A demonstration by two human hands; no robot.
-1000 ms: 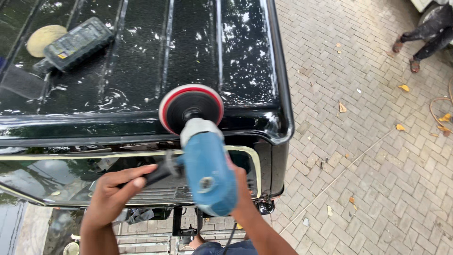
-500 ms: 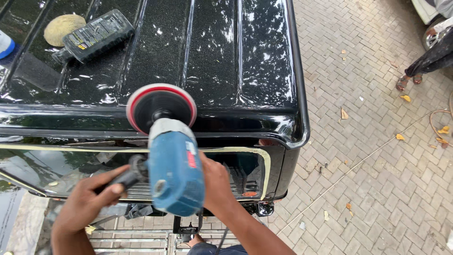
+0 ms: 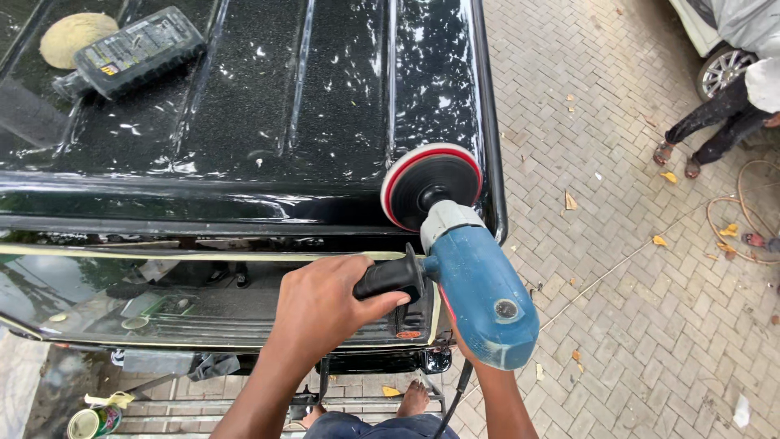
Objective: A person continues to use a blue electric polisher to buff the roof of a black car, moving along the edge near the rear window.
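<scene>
The blue polisher [image 3: 479, 297] is the thing to place everything by. It stands tilted over the rear right corner of a black vehicle roof [image 3: 268, 106], its round pad [image 3: 431, 185], black with a red and white rim, pressed flat on the wet, foam-flecked paint right at the roof's edge. The left hand [image 3: 325, 305] is clenched around the black side handle [image 3: 390, 278] that juts out from the polisher's left side, so the machine's body lies just to the right of that fist and the pad lies ahead of it, further up the roof. The right hand [image 3: 457, 340] is under the polisher's blue body and mostly hidden by it; the forearm rises to the underside of the housing, but whether the fingers are closed on the body cannot be told. A black cord [image 3: 457, 394] hangs down from the polisher's rear end. Well away from the polisher, at the far left of the roof, lie a dark flat bottle [image 3: 134, 49] with a label and, touching its far end, a round yellow sponge pad [image 3: 71, 36]. Below the polisher, beneath the roof edge, the rear window [image 3: 162, 297] reflects the surroundings. To the right of the polisher stretches brick paving [image 3: 634, 325] with scattered dry leaves, where another person's legs in sandals [image 3: 699, 142] stand near a parked car's wheel [image 3: 723, 71], and a coil of hose [image 3: 743, 219] lies on the bricks.
</scene>
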